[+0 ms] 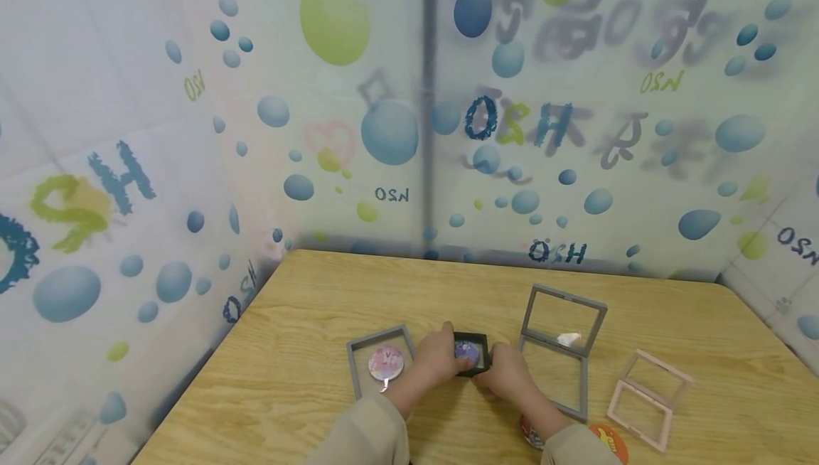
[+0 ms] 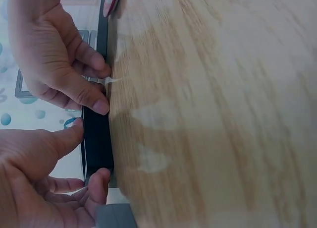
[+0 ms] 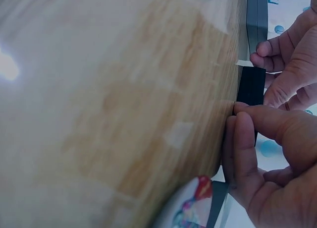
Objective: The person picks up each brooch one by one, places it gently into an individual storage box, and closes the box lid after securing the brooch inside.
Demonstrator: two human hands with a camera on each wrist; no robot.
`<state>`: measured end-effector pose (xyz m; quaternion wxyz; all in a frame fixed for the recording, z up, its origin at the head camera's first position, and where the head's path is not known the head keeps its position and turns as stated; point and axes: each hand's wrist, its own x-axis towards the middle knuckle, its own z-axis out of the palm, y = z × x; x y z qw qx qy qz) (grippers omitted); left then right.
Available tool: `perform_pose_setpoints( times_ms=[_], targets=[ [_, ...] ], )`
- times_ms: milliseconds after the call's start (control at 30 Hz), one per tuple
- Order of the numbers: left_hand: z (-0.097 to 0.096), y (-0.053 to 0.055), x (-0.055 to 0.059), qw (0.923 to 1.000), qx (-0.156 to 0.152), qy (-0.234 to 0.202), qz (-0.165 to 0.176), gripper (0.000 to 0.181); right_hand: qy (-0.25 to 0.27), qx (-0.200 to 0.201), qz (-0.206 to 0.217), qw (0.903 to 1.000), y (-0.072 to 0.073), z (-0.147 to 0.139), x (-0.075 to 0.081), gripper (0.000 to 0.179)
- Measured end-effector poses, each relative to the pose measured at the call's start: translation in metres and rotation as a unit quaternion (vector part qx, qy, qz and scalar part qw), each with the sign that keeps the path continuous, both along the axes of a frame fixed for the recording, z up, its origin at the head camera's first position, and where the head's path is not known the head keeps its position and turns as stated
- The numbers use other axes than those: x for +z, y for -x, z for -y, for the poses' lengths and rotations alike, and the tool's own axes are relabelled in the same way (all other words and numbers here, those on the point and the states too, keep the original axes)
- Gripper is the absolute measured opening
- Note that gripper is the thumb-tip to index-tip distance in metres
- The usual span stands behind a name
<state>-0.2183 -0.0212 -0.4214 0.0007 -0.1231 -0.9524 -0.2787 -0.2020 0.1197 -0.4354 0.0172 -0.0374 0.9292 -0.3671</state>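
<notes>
A small black display frame point(image 1: 459, 371) stands at the middle of the table, with a purple round badge point(image 1: 470, 351) inside it. My left hand point(image 1: 436, 357) grips the frame's left side, its thumb near the badge. On the opposite side, my right hand point(image 1: 505, 369) pinches the frame's edge near the lower corner. The left wrist view shows the black frame point(image 2: 98, 139) low against the tabletop between left hand point(image 2: 34, 173) and right hand point(image 2: 54, 54). In the right wrist view, fingers of the right hand point(image 3: 277, 153) press its near end.
A grey frame point(image 1: 353, 365) with a pink badge point(image 1: 386, 363) lies left of my hands. To the right are a larger opened grey frame point(image 1: 585, 387) and an opened pink frame point(image 1: 640, 397). An orange badge point(image 1: 611, 442) and a red-patterned badge point(image 1: 530, 433) lie near my right sleeve.
</notes>
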Motion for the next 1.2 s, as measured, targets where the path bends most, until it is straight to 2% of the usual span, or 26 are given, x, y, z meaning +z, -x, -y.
perform_pose_setpoints(
  times_ms=[267,433,567,700,833,1000,1200],
  targets=[
    [-0.001,0.001,0.0,0.9999,0.002,0.015,-0.003,0.052,-0.005,0.0,-0.002,1.0,-0.001,0.0,0.001,0.028],
    [-0.001,0.002,0.003,0.9996,-0.002,0.03,-0.001,0.052,0.007,0.006,-0.002,1.0,-0.004,0.0,0.003,0.019],
    [-0.005,0.001,0.008,0.9975,-0.004,0.071,-0.004,0.05,0.028,0.017,0.02,0.9993,-0.008,-0.004,0.01,0.021],
    [-0.013,-0.003,0.01,0.9935,-0.019,0.112,-0.005,0.038,0.03,0.018,0.017,0.9992,-0.015,-0.016,0.021,0.03],
    [-0.023,-0.01,0.015,0.9914,-0.053,0.118,0.017,0.034,0.018,0.01,0.02,0.9996,-0.023,-0.029,0.029,0.015],
    [-0.035,-0.021,0.014,0.9871,-0.125,0.079,0.061,0.044,0.004,-0.009,0.033,0.9994,-0.035,-0.048,0.032,0.023],
    [-0.052,-0.032,0.006,0.9781,-0.183,0.069,0.071,0.046,-0.035,0.019,0.01,0.9992,-0.05,-0.068,0.031,0.032]
  ],
)
